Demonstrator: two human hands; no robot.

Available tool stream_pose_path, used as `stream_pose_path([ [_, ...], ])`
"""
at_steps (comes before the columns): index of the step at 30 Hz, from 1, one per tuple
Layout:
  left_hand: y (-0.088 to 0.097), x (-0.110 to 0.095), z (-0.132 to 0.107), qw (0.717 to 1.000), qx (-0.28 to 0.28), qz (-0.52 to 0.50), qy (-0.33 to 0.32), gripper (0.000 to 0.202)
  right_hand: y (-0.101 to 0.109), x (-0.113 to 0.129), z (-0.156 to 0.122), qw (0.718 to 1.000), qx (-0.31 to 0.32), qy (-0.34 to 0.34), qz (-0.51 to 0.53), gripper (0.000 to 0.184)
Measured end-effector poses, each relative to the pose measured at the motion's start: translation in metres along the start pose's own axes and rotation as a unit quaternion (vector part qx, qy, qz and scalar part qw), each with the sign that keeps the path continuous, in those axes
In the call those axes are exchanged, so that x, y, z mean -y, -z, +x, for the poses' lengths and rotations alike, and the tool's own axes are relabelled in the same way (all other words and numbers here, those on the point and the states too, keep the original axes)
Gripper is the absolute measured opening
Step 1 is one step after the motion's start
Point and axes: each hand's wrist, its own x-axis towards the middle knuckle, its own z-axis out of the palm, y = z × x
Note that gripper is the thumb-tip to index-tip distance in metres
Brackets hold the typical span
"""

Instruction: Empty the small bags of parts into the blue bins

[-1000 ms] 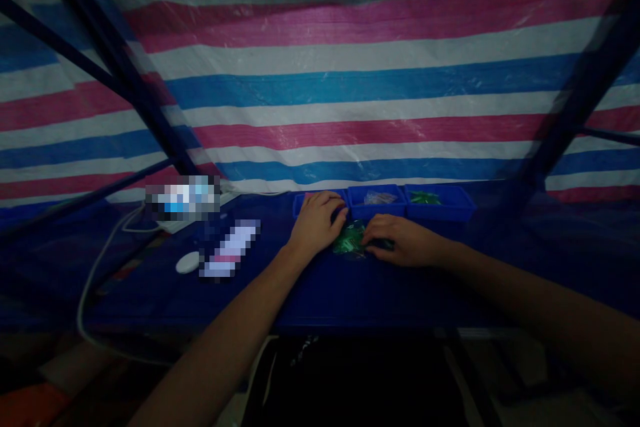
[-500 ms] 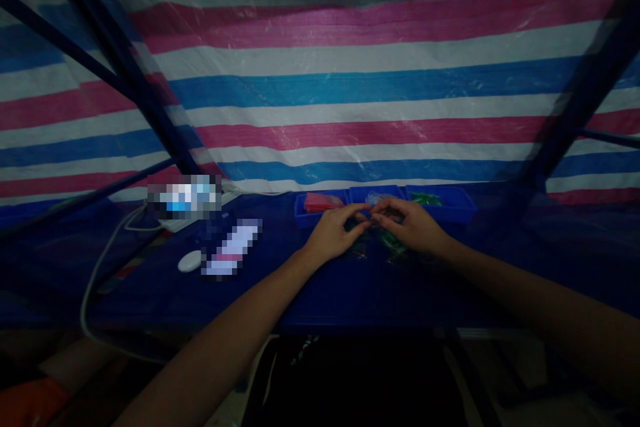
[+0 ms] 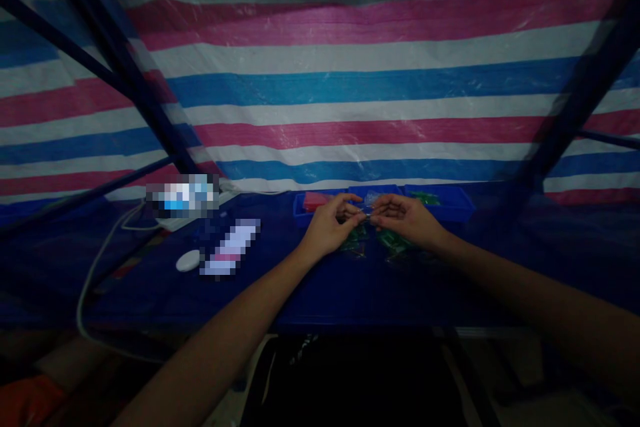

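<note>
My left hand [image 3: 331,224] and my right hand [image 3: 407,219] meet almost fingertip to fingertip above the blue table. Both are closed in a pinch around something small and thin between them, too dark and tiny to name. Beneath the hands lie green pieces with thin metal-like ends [image 3: 393,241], several of them in loose heaps. Just behind my fingers stand blue bins: one holds red flat pieces [image 3: 316,201], the middle one clear plastic pieces [image 3: 371,198], partly hidden by my hands, and the right one [image 3: 456,203] green pieces [image 3: 425,198].
Left on the table [image 3: 310,300] are a blurred-out phone-like object [image 3: 231,247], a round white item [image 3: 189,261] and a white power strip [image 3: 175,219] with a cable. Blue metal posts [image 3: 145,117] and a striped plastic sheet [image 3: 350,90] stand behind. Another person's orange clothing shows lower left.
My fingertips have shifted slightly; the left fingers are more raised and a small gap with a thin item shows between the hands. More of the green pieces below is visible.
</note>
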Motion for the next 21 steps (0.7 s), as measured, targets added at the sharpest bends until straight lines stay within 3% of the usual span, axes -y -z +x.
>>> stream_pose_path([
  [14, -0.0083, -0.0032, -0.0032, 0.998, 0.033, -0.047, 0.013, 0.046, 0.0013, -0.0037, -0.0011, 1.0, 0.026, 0.002, -0.004, 0.039],
  [21, -0.0077, 0.0, -0.0007, 0.999, 0.012, -0.047, 0.002, 0.042, -0.0003, -0.0027, -0.0007, 0.999, -0.014, 0.028, -0.031, 0.035],
])
